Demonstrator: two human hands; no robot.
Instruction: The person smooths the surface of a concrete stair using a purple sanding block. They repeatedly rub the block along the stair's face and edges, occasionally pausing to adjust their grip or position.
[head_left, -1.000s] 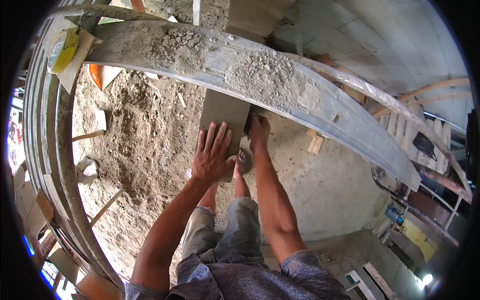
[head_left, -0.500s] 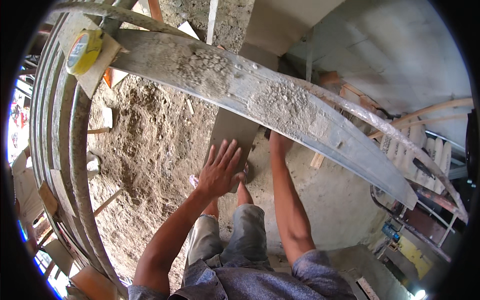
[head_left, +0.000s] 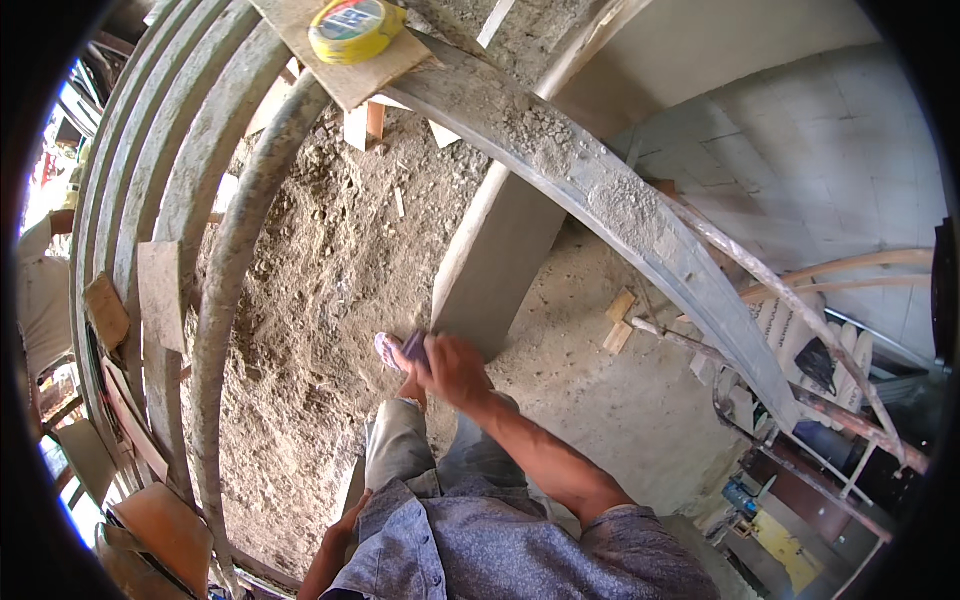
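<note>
The right hand (head_left: pixel 452 368) grips the lower edge of the grey board (head_left: pixel 497 262), which leans upright under the mortar-crusted plank (head_left: pixel 560 170); it looks placed but not yet let go. The left hand (head_left: pixel 345 522) hangs low by the hip; I cannot tell its grip.

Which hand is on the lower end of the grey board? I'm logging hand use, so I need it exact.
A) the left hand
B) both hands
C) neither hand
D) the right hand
D: only the right hand reaches the bottom edge of the grey board, by the foot in a sandal; the left arm hangs at the person's side, its hand out of view.
</note>
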